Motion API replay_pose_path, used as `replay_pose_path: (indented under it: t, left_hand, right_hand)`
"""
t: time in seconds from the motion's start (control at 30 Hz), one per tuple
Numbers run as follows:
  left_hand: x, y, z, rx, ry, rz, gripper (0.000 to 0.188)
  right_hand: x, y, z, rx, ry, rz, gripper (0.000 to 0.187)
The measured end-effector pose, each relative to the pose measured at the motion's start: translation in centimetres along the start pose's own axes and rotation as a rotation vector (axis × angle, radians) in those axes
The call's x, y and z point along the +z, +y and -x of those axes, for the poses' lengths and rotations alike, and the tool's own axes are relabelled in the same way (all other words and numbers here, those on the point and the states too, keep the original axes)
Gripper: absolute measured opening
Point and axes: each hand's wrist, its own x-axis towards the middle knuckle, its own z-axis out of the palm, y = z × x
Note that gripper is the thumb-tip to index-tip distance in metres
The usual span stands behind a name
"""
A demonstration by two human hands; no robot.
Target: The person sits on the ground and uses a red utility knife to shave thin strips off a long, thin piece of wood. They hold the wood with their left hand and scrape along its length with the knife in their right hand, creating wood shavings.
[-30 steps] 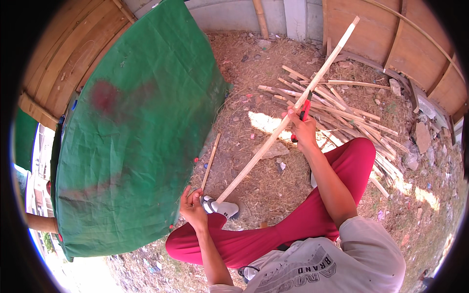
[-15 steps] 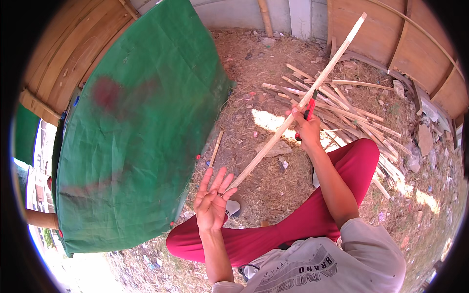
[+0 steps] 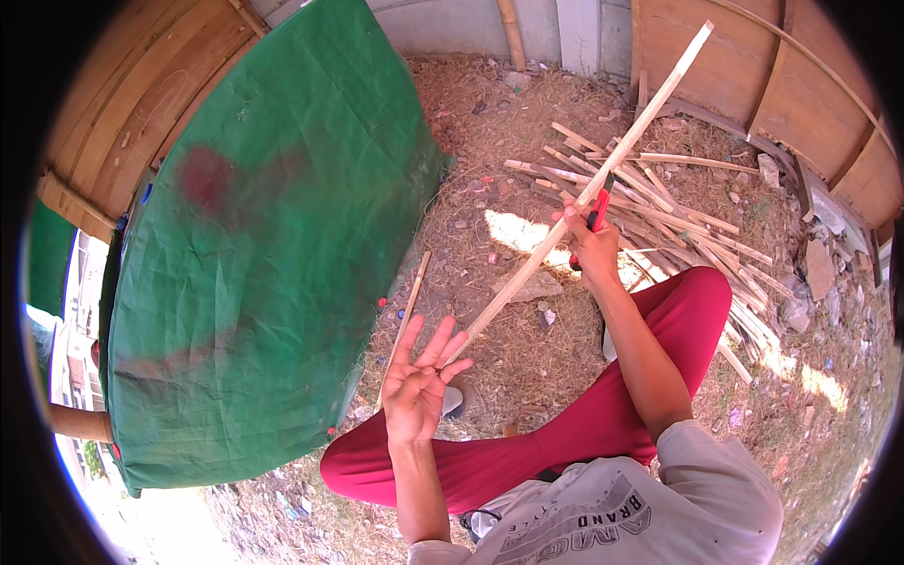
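My right hand is closed round the middle of a long, pale wooden strip, which slants from the upper right down toward my left. That same hand also holds a red and black utility knife, its dark tip lying by the strip. Palm up, my left hand has its fingers spread at the strip's lower end. The end itself is hidden by these fingers, and whether they touch it I cannot tell. A thin stick lies on the ground just beyond my left hand.
A heap of cut wooden strips lies beyond my right knee. A green sheet stands on the left. Wooden panels border the right side. A flat stone rests on the dry, littered ground between my legs.
My left hand has shifted slightly right and up along the strip's lower end, fingers still spread. The strip has tilted very slightly; my right hand keeps its hold.
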Motion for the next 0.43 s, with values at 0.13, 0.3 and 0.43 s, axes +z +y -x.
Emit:
replay_pose_path:
  t: [0.13,0.3,0.43]
  left_hand:
    - [0.06,-0.1,0.05,0.009,-0.01,-0.029,0.071]
    - [-0.08,-0.23,0.06,0.032,-0.034,-0.079,0.068]
    - [-0.12,-0.29,0.09,0.047,-0.045,-0.096,0.069]
  right_hand:
    - [0.07,-0.01,0.03,-0.003,0.002,0.004,0.025]
    - [0.19,-0.33,0.27,0.003,0.009,0.022,0.026]
    - [-0.04,0.07,0.04,-0.008,0.002,0.027,0.027]
